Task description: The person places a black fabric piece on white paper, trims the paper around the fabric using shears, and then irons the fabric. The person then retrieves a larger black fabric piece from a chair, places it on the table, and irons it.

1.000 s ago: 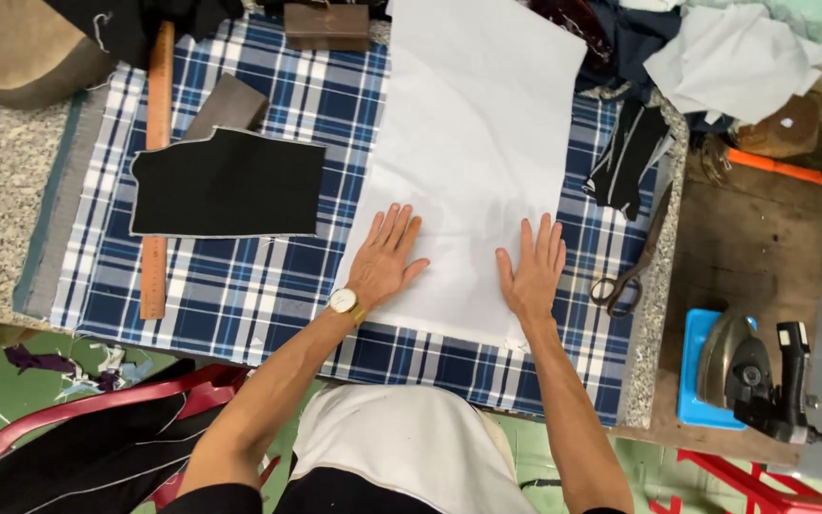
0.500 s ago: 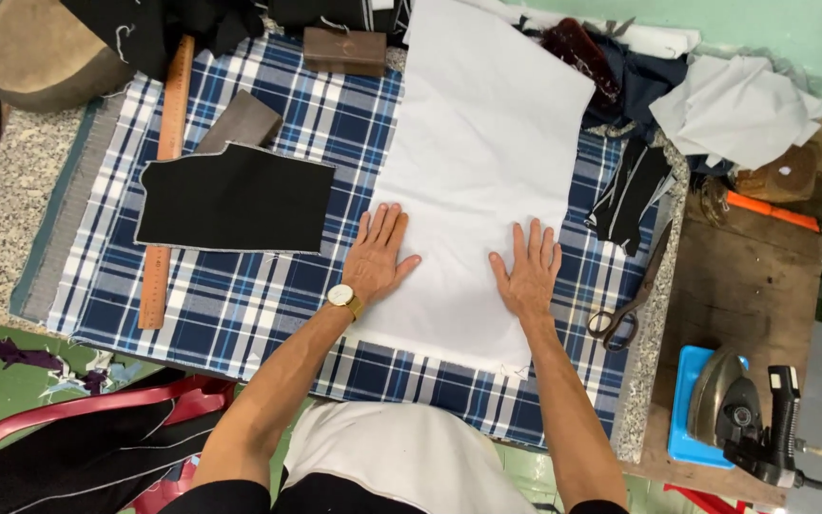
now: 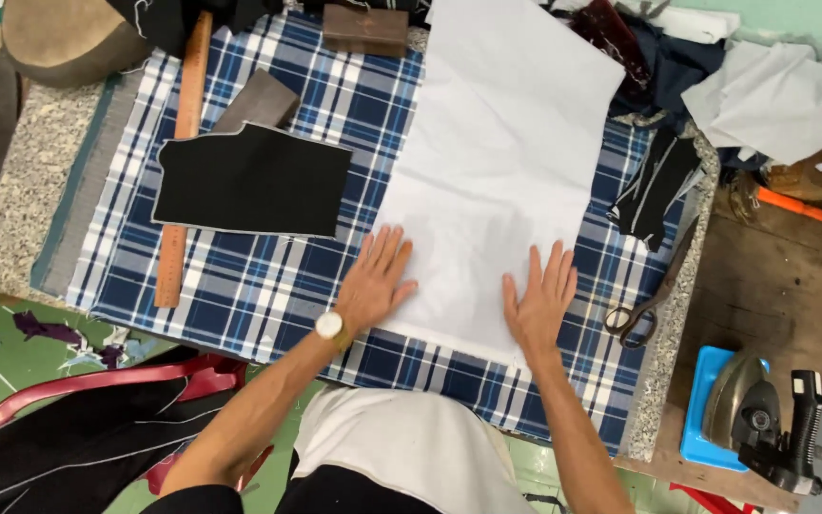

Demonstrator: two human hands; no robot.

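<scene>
On the stone-topped table (image 3: 21, 214), a blue and white plaid cloth (image 3: 268, 276) covers most of the surface, and it serves as the landmark for everything else. Lying lengthwise over the plaid's right half is a large white fabric sheet (image 3: 506, 143), its near edge stopping just short of the plaid's near edge. It looks thin, light and limp, likely to crease or slide on the plaid if pushed, so it would best be taken up by two corners or along an edge rather than from the middle. On the plaid's left half sits a black cut fabric piece (image 3: 254, 179), and along the plaid's left border lies a long wooden ruler (image 3: 183, 162), partly under that black piece. Off the plaid's right side, a steam iron (image 3: 749, 409) rests on a blue pad, and dark scissors (image 3: 644, 305) lie at the plaid's right edge. The left hand (image 3: 373, 281), with a wristwatch (image 3: 330, 326) on its wrist, lies flat with fingers spread on the sheet's near left edge, grasping nothing. The right hand (image 3: 537, 305) presses flat and spread on the sheet's near right part, also holding nothing.
</scene>
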